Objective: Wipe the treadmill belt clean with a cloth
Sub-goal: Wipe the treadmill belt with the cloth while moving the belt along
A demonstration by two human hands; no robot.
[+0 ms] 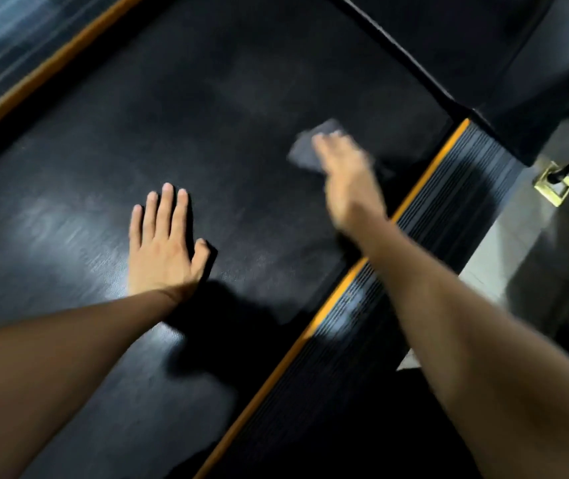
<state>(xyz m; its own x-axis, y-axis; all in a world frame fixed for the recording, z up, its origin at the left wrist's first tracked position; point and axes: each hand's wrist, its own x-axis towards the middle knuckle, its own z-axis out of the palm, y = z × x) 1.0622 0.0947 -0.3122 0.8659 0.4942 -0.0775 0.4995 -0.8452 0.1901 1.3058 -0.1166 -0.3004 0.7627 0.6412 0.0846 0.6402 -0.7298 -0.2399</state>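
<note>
Your right hand (pixel 345 174) lies flat, fingers extended, pressing a small grey cloth (pixel 305 148) onto the treadmill belt (pixel 207 98). The hand is blurred, so grip detail is unclear; it reads as palm pressure, not a pinch. The cloth sits on the belt's right portion, near the orange-edged ribbed side rail (pixel 424 216). Your left hand (pixel 163 243) is spread wide, empty, palm down on mid-belt as a brace.

Progress, judged: partial. Faint dull smears show on the belt beyond the cloth and a hazy streaked sheen left of your bracing hand. Which areas are already wiped cannot be told. The near belt in shadow and the far left edge by the other rail (pixel 44 70) look left to cover.
</note>
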